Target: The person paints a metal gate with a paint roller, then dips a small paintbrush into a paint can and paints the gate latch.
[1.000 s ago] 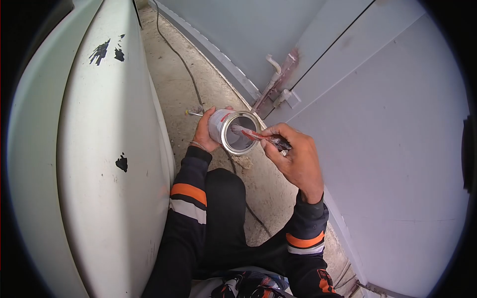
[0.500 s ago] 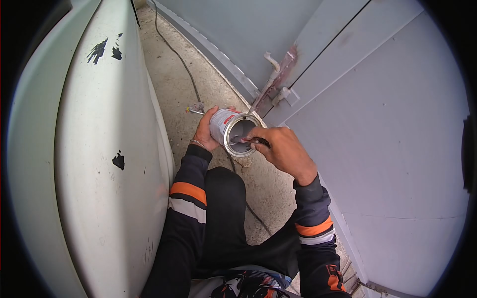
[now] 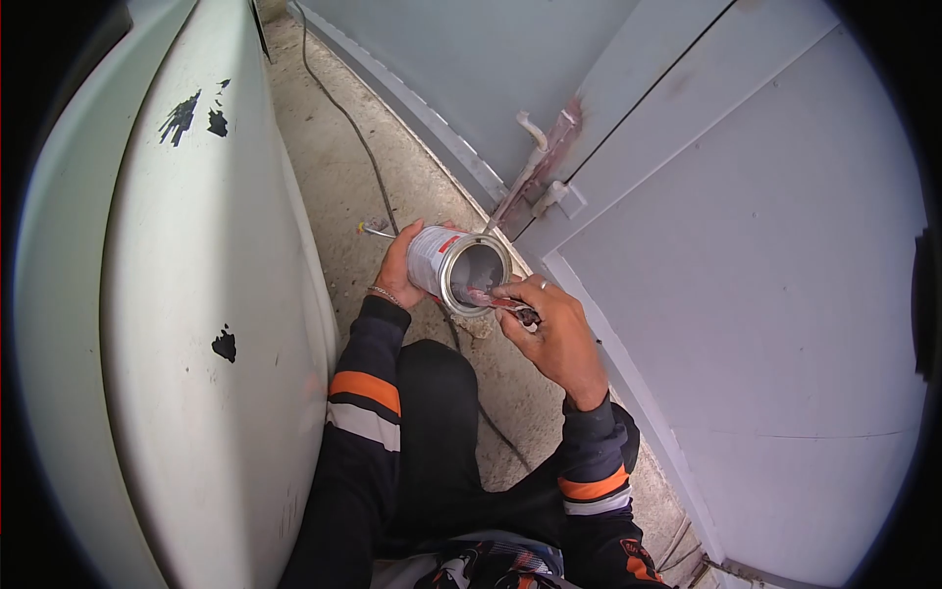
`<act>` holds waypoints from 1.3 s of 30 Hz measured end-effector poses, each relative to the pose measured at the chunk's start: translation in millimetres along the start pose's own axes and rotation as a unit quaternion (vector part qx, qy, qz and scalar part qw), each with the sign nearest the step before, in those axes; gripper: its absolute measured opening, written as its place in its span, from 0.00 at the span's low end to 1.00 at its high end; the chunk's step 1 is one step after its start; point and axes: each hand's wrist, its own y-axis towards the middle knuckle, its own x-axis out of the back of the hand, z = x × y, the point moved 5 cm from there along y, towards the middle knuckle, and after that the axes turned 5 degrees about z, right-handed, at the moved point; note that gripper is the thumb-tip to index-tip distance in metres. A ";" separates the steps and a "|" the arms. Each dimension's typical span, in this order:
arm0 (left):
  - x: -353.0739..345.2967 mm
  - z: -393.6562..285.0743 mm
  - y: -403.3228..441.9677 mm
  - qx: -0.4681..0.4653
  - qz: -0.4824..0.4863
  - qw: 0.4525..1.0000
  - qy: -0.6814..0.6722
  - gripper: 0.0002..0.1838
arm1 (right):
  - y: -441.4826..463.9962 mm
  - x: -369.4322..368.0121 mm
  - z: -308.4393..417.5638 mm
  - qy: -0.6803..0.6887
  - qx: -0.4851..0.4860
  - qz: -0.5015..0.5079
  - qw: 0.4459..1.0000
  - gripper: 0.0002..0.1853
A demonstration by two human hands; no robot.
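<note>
An open metal paint can [image 3: 428,257] with a white and red label is tilted with its mouth towards the right. My left hand [image 3: 396,272] is wrapped round its left side. Grey paint coats the inside. My right hand [image 3: 556,329] grips a paint-stained brush [image 3: 502,301] by its handle at the can's right rim. The brush's tip reaches inside the can's mouth, against the lower inner side. Fingers partly hide the handle.
A white curved panel [image 3: 211,265] with black chipped patches rises on the left. Grey metal panels [image 3: 765,265] with a pinkish handle [image 3: 535,131] stand on the right. A dark cable [image 3: 345,113] runs along the concrete floor [image 3: 339,162].
The brush came down deeper into the can, then partly drew back towards the rim. My right hand first moved in and up, then lower. The view has shifted slightly.
</note>
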 end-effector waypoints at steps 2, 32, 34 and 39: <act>4.4 0.9 0.5 0.010 -0.001 1.000 0.000 0.30 | -7.2 0.7 -1.2 0.000 0.004 -0.022 1.000 0.13; 24.3 0.9 -5.6 0.055 -0.085 0.993 0.067 0.33 | -16.2 -19.6 -25.5 0.083 -0.037 -0.156 0.984 0.13; 24.9 1.2 -5.3 0.058 -0.079 0.994 0.056 0.33 | -15.9 -24.0 -28.6 0.084 -0.040 -0.151 0.984 0.13; 30.5 2.6 -4.1 0.051 -0.100 0.993 0.047 0.33 | -18.2 -30.2 -29.0 0.079 -0.030 -0.173 0.981 0.12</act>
